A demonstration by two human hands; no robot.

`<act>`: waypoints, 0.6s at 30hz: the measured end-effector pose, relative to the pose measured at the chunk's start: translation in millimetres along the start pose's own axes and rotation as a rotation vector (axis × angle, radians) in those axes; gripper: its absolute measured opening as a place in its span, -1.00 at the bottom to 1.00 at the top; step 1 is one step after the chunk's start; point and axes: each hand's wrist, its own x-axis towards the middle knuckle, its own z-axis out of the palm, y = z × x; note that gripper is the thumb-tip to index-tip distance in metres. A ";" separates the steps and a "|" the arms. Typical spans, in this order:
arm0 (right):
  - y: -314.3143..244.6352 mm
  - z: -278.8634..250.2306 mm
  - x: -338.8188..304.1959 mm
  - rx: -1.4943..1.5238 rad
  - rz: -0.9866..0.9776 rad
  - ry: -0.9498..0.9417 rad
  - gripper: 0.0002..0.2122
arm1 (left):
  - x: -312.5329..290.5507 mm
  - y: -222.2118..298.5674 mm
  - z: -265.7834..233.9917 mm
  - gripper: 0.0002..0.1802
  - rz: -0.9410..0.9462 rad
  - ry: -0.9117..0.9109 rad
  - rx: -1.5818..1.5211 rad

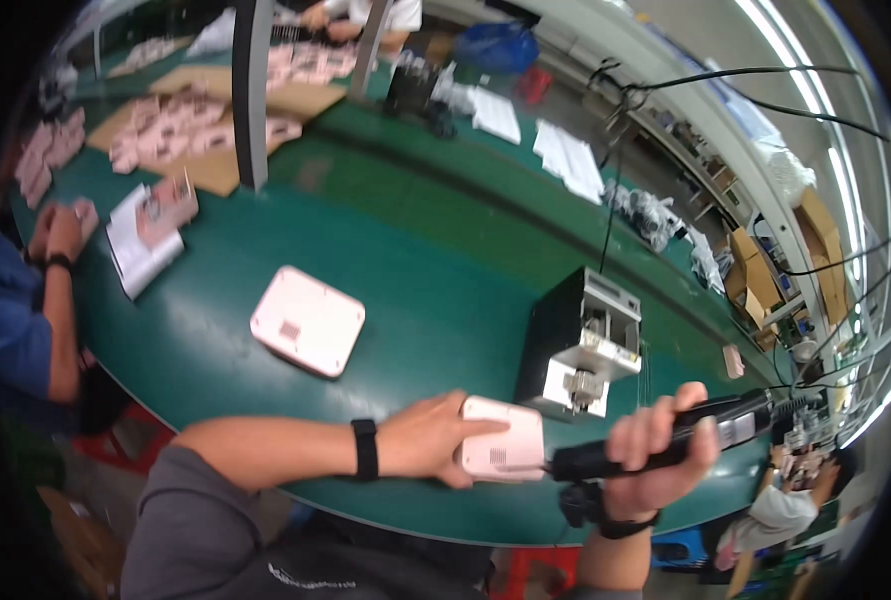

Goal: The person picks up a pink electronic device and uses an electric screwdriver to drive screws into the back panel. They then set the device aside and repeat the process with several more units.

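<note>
My left hand (428, 437) grips a pale pink square plastic housing (515, 447) on the green table, its index finger lying across the top. My right hand (663, 452) is wrapped round a black electric screwdriver (691, 437), held nearly level. Its thin bit reaches left to the housing's lower right corner; whether it sits in a screw hole cannot be made out. A second pink housing (309, 321) lies apart to the left, with a small grille and corner holes on top. Just beyond my right hand stands a black screw feeder (581, 345) with an open metal front.
A grey post (251, 95) rises from the table at the far left. Behind it, many pink parts (171, 130) lie on cardboard. At the left a co-worker's hands (61, 232) hold a pink piece near a white booklet (144, 240). Cables (726, 75) hang at the right.
</note>
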 end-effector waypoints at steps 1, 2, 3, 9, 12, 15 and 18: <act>-19.6 -16.1 3.5 0.076 0.007 0.067 -0.74 | -5.7 5.6 -10.7 -0.10 -0.043 -0.098 -0.086; -32.0 -36.6 4.6 0.099 -0.027 0.062 -0.74 | -11.1 6.9 -20.3 -0.14 -0.088 -0.225 -0.242; -39.3 -58.3 6.1 0.136 -0.048 0.208 -0.73 | -18.9 5.4 -27.9 -0.18 -0.141 -0.350 -0.410; -12.6 -215.3 4.1 0.379 0.004 0.663 -0.73 | -69.4 -14.6 -10.0 -0.19 -0.660 -0.329 -1.520; 16.5 -258.7 -0.2 0.481 0.066 0.743 -0.73 | -55.5 -24.1 -13.0 -0.10 -0.716 -0.211 -1.748; 32.7 -275.2 -4.0 0.529 0.099 0.764 -0.72 | -24.9 -35.5 -12.9 0.01 -0.670 -0.131 -1.805; 29.1 -273.0 -10.5 0.328 0.091 0.742 -0.71 | 36.0 -31.0 -27.2 0.00 -0.569 0.091 -1.782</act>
